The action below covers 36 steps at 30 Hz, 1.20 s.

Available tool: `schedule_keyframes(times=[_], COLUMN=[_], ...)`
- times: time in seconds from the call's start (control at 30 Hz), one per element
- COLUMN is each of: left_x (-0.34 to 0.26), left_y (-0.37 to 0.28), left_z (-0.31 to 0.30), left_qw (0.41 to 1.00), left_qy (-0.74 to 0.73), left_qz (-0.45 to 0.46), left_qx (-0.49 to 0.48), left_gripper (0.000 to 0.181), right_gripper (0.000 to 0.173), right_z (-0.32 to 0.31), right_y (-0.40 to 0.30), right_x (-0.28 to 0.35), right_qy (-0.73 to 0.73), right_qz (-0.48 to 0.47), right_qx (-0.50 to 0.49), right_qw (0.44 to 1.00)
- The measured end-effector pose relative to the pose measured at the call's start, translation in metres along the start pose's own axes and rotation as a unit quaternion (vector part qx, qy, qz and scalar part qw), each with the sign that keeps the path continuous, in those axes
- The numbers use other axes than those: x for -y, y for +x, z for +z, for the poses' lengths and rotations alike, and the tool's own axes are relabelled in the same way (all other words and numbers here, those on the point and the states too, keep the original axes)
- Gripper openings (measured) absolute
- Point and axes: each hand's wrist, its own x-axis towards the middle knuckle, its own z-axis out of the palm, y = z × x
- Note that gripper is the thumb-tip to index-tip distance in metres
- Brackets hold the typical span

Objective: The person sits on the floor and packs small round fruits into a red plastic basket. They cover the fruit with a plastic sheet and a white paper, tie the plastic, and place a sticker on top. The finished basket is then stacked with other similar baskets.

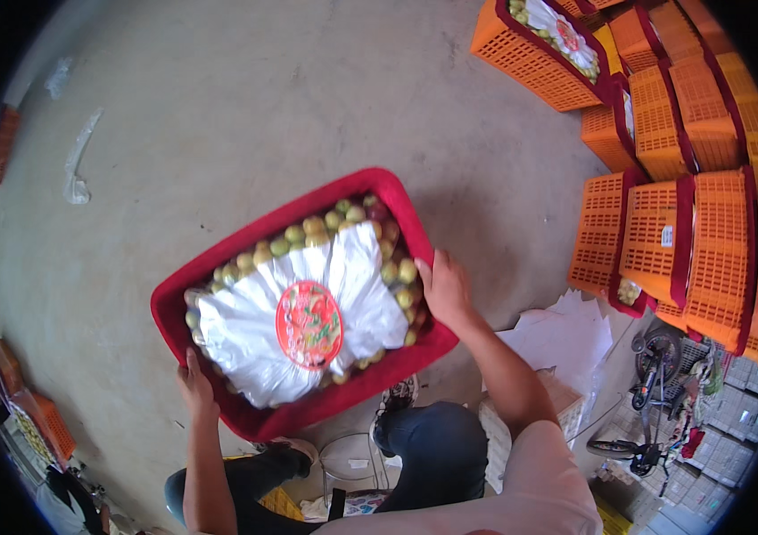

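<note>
A crate with a thick red fabric rim (pixel 272 424) is held up in front of me, tilted, its right end higher in the picture. My left hand (pixel 197 390) grips its lower left side, and my right hand (pixel 444 287) grips the rim at the right. Round green and yellowish fruits (pixel 315 227) fill the crate, some reddish at the upper right corner. White plastic wrapping (pixel 238 348) lies gathered over the middle of the fruits, with a round red printed label (pixel 309 325) on it. The fingers under the rim are partly hidden.
Orange plastic crates (pixel 656 120) stand stacked at the right, one with wrapped fruit on top. White paper sheets (pixel 559 334), a white crate (pixel 559 398) and a small bicycle (pixel 646 401) lie lower right. A plastic strip (pixel 78 167) is on the floor. A person (pixel 61 501) is at lower left.
</note>
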Motion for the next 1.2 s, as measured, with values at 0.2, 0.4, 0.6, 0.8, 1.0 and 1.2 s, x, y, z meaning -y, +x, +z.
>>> schedule_keyframes(times=[0.2, 0.4, 0.6, 0.8, 1.0, 1.2], left_x=[-0.134, -0.277, -0.382, -0.444, -0.419, -0.298], left_y=[0.082, 0.18, 0.265, 0.3, 0.353, 0.454], left_z=[0.096, 0.19, 0.246, 0.277, 0.31, 0.24], left_qw=[0.963, 0.94, 0.919, 0.935, 0.936, 0.891], left_qy=[0.192, 0.276, 0.329, 0.303, 0.326, 0.443], left_qz=[0.188, 0.191, 0.192, 0.15, 0.114, 0.098], left_qx=[0.014, -0.054, -0.095, -0.107, -0.074, -0.013], left_gripper=[0.067, 0.065, 0.068, 0.072, 0.074, 0.083], right_gripper=[0.039, 0.043, 0.045, 0.043, 0.041, 0.038], right_z=[-0.041, -0.052, -0.059, -0.071, -0.054, -0.042], right_y=[0.223, 0.4, 0.55, 0.658, 0.687, 0.675], right_x=[0.013, 0.04, 0.081, 0.113, 0.099, 0.103], right_qy=[-0.071, -0.129, -0.137, -0.154, -0.156, 0.018], right_qz=[-0.025, 0.029, 0.013, -0.05, -0.038, -0.021], right_qx=[-0.036, -0.014, -0.004, -0.023, -0.023, 0.076], right_qw=[0.997, 0.991, 0.991, 0.987, 0.987, 0.997])
